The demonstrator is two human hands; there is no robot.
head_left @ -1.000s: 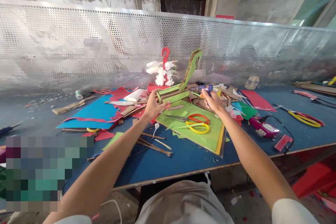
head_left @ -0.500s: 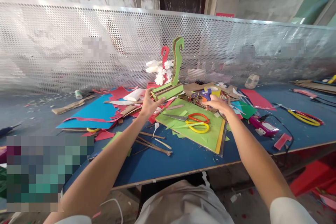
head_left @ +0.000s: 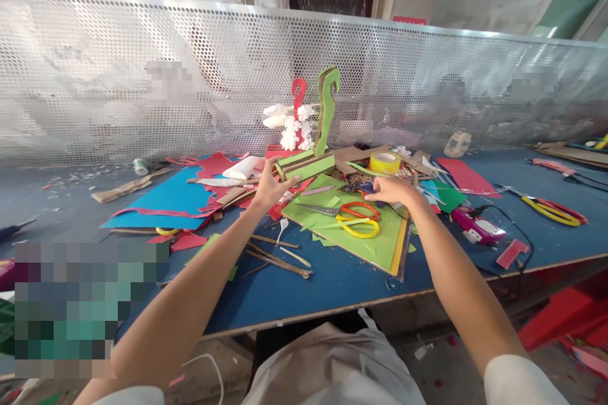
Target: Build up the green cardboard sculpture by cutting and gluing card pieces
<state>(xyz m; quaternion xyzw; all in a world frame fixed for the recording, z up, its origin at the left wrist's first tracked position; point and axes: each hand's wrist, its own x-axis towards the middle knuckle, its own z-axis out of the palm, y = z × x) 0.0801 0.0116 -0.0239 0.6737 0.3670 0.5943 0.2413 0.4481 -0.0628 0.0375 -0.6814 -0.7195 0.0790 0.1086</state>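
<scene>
My left hand [head_left: 274, 188] is closed round the lower end of a green cardboard piece [head_left: 311, 168], which has a flat base and a tall hooked neck rising from it. The piece is tilted above the table. Low over the green paper sheets [head_left: 375, 247], my right hand [head_left: 392, 191] has its fingers round a blue glue gun [head_left: 365, 188], mostly hidden under the hand. Scissors [head_left: 358, 218] with orange and yellow handles lie just in front of it. Behind the green piece stands a red hooked piece [head_left: 298, 98] with white flowers [head_left: 291, 134].
A yellow tape roll [head_left: 384, 162] sits among cardboard scraps. On the left lies blue paper [head_left: 166, 199], with thin sticks [head_left: 280, 262] nearer the front edge. Pliers [head_left: 546, 207] and a magenta power strip [head_left: 477, 226] with a cable lie right. A perforated metal screen [head_left: 228, 82] runs behind.
My right hand has lowered the glue gun towards the green sheets, uncovering the yellow tape roll. The green piece in my left hand has shifted slightly right in view.
</scene>
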